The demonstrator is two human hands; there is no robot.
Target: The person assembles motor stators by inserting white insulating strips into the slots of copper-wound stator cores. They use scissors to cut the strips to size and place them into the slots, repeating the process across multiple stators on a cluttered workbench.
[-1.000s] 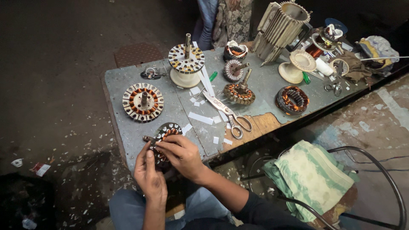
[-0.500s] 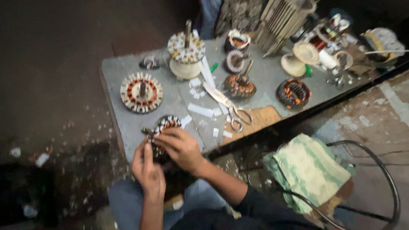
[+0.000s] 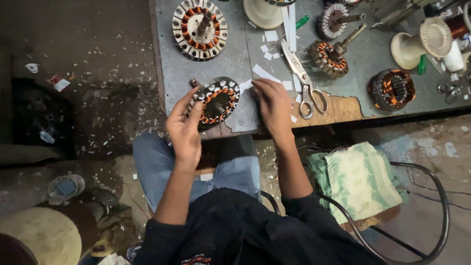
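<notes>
Left hand (image 3: 184,128) gripping wound fan stator (image 3: 216,102) at bench edge (image 3: 245,125). Right hand (image 3: 274,104), earlier on stator, now lifted off, flat and open on white paper strips (image 3: 265,74) beside scissors (image 3: 305,81).

Taking the scissors (image 3: 305,81) as my mark: they lie just beside my right hand (image 3: 274,105), barring its way outward along the table (image 3: 235,59). Between them and the wound motor core (image 3: 216,100) that my left hand (image 3: 184,128) holds runs a strip strewn only with paper slips (image 3: 265,73), flat enough to pass over. Beyond the scissors a core with an upright shaft (image 3: 329,58) blocks the way. Far on their left another shafted core (image 3: 199,28) stands in the corner.
</notes>
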